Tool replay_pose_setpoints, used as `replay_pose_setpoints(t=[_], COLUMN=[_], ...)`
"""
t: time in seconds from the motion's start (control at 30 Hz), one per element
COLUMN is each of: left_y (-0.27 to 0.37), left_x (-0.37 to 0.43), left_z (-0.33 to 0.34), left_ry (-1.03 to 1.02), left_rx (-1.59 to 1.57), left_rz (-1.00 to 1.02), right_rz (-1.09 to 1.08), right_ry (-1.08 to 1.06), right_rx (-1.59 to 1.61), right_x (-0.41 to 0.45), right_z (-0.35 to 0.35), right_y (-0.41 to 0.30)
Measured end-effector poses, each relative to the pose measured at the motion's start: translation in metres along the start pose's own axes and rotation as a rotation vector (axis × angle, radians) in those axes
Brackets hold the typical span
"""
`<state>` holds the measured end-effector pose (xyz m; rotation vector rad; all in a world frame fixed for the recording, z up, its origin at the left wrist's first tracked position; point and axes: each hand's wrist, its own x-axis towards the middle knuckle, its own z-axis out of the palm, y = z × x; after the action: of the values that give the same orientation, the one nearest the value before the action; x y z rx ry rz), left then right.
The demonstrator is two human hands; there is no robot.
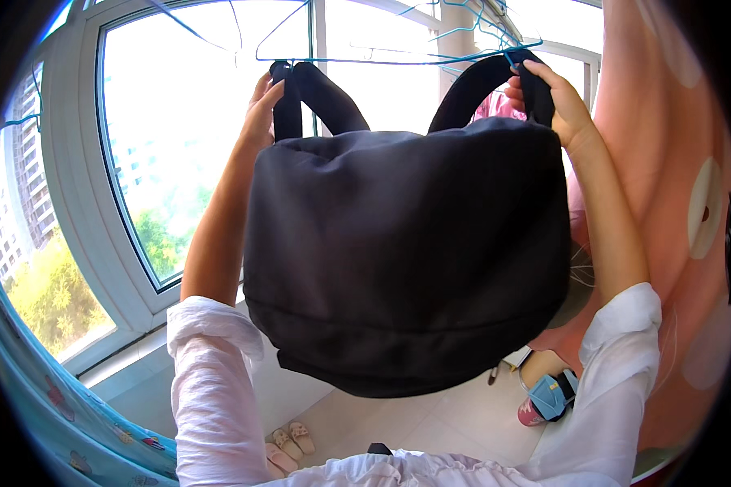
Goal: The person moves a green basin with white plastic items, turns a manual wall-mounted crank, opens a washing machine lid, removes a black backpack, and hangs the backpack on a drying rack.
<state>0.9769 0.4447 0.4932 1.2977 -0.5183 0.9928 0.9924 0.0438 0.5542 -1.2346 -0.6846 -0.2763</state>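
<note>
A black fabric bag (pixel 402 243) hangs in front of me from a blue wire clothes hanger (pixel 396 61). Its two padded straps loop up at the hanger's ends. My left hand (pixel 262 112) grips the strap (pixel 288 106) at the left end. At the other end, my right hand (pixel 563 103) has its fingers around the right strap (pixel 536 91), close to the hanger's corner. Both arms are raised, with white sleeves rolled to the elbow. The bag hides much of what lies behind it.
More blue wire hangers (pixel 481 24) hang behind at upper right. A large window (pixel 207 140) fills the left. A pink curtain (pixel 652 213) drapes at right, a blue curtain (pixel 67 414) at lower left. Slippers (pixel 292 441) and a pink-and-blue item (pixel 545 399) are below.
</note>
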Motion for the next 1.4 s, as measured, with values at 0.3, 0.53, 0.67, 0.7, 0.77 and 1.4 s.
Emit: replay_pose_setpoints(t=[0.3,0.53,0.67,0.7,0.77,1.4], left_y=[-0.021,-0.018,-0.023,-0.027,-0.023,-0.002], left_x=[0.009,0.005,-0.003,-0.013,-0.023,-0.647], left_z=[-0.049,-0.063,-0.090,-0.097,-0.120,-0.236], left_ry=[-0.109,-0.174,-0.231,-0.232,-0.403,0.844], left_rx=[-0.149,-0.251,-0.347,-0.371,-0.392,-0.120], left_rz=[-0.200,-0.290,-0.438,-0.483,-0.564,-0.996], right_rz=[-0.059,-0.047,-0.054,-0.030,-0.112,0.439], right_ry=[-0.096,-0.012,0.044,0.039,0.067,-0.111], right_rx=[0.103,-0.069,-0.240,-0.241,-0.219,0.298], right_x=[0.008,-0.015,-0.029,-0.033,-0.040,-0.242], right_z=[0.001,-0.002,-0.012,-0.015,-0.029,-0.112], right_y=[0.067,0.090,0.107,0.114,0.122,0.271])
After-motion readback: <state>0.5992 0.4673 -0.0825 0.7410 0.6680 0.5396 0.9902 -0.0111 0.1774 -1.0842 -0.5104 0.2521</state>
